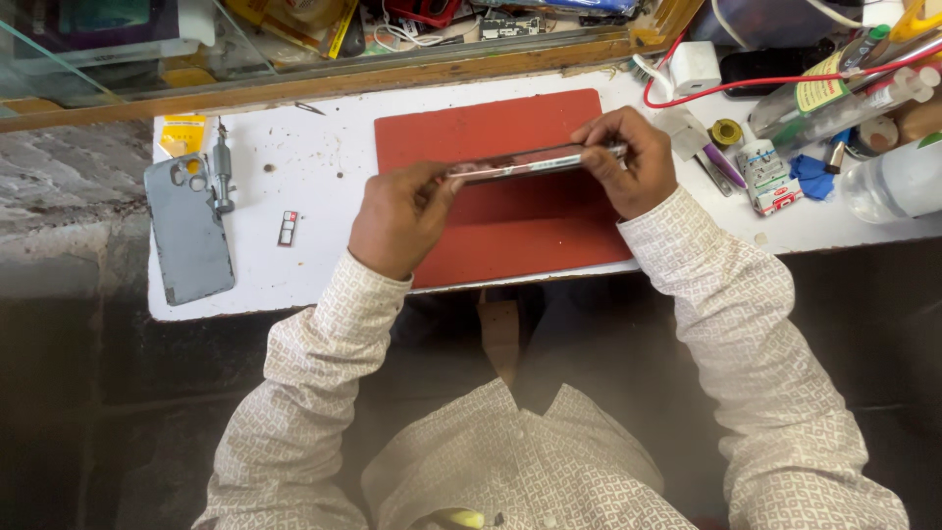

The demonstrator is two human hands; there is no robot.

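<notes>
I hold a slim phone body (530, 162) on its edge above a red work mat (510, 226). My left hand (397, 216) grips its left end with thumb and fingers. At the right end my right hand (633, 162) pinches it with curled fingers. The phone's shiny side edge faces up, and what lies under it on the mat is hidden.
A grey phone back cover (186, 236) lies at the left of the white bench (314, 157), with a small metal tool (222, 172) and a SIM tray (287, 228) near it. Bottles (888, 182), tape, a white charger (695, 65), a red cable and a blue cloth crowd the right side.
</notes>
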